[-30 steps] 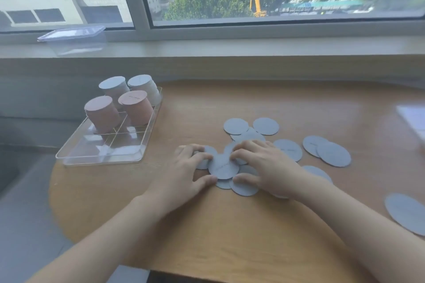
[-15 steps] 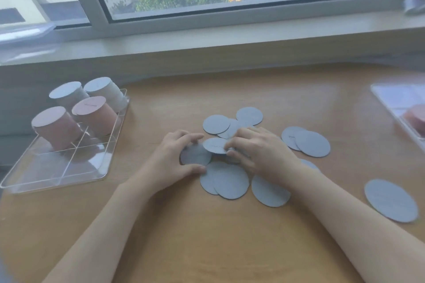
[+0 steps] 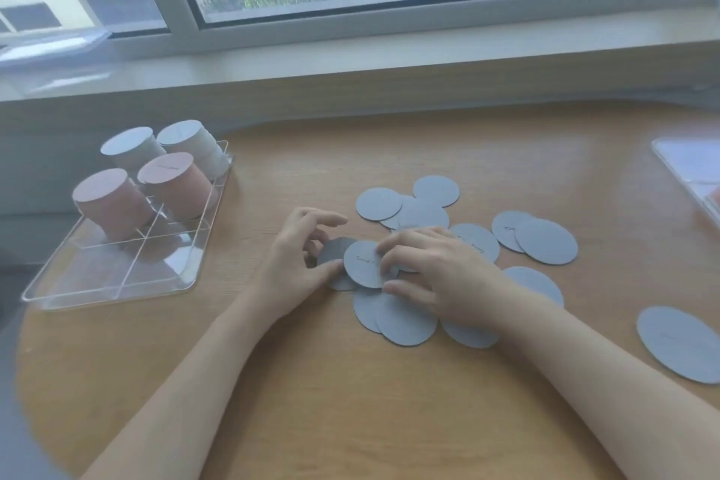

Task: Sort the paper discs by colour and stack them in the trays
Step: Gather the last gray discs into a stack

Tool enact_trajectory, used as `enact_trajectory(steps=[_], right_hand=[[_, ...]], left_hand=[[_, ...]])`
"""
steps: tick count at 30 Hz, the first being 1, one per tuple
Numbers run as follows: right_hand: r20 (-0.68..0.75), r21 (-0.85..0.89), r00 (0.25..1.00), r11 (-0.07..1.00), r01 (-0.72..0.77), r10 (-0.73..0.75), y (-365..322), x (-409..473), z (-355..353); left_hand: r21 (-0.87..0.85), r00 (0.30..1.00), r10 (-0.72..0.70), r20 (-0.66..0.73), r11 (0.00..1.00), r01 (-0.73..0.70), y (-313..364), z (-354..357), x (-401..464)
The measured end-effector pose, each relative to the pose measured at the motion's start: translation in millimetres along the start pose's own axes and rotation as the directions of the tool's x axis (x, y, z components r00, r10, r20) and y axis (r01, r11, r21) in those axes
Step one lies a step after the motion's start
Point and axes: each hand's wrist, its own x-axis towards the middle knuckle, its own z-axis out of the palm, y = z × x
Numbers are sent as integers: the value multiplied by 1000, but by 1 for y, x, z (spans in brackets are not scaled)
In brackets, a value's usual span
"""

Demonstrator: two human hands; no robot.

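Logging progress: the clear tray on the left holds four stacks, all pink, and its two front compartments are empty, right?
Not quite. The head view shows the tray holding two pink stacks and two pale blue-white stacks behind; the front compartments are empty.

Two bare forearms enter from the near edge, no sleeves visible up to the frame border. Left hand (image 3: 296, 261) and right hand (image 3: 436, 277): no rings, watch, bracelets or gloves. Fingernails short, unpainted.
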Motion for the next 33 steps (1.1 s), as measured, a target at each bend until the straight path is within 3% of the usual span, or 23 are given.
enact_trajectory(steps=[6, 10, 14, 18, 21, 24, 27, 30, 33], right_hand=[[95, -49, 996, 999, -1, 5, -1, 0, 1], [154, -13, 988, 1000, 22, -19, -5, 0, -3], [136, 20, 990, 999, -41, 38, -3, -3, -19], [231, -47, 973, 999, -4, 15, -5, -5, -17], [224, -62, 975, 998, 7, 7, -8, -3, -12], [176, 75, 984, 996, -57, 43, -10, -1, -11], [59, 243, 977, 947, -212, 204, -13, -1, -15], [-123, 341, 911, 879, -333, 393, -11, -1, -19], [-236, 406, 842, 837, -368, 485, -9, 0, -16]], left_hand=[[-288, 997, -78, -10, 955, 72, 9, -2, -1], [-266, 997, -69, 31, 961, 75, 6, 2, -2], [-334, 993, -108, -52, 939, 84, 3, -1, 1], [-363, 986, -144, -88, 926, 103, 3, -1, 1], [-369, 983, -147, -109, 924, 98, 2, -2, 2], [-413, 980, -167, -113, 905, 107, 2, -3, 1], [-446, 977, -178, -116, 888, 109, 4, -3, 1], [-480, 979, -169, -111, 872, 96, 7, -2, 2], [-500, 988, -125, -91, 864, 63, 16, 5, 2]])
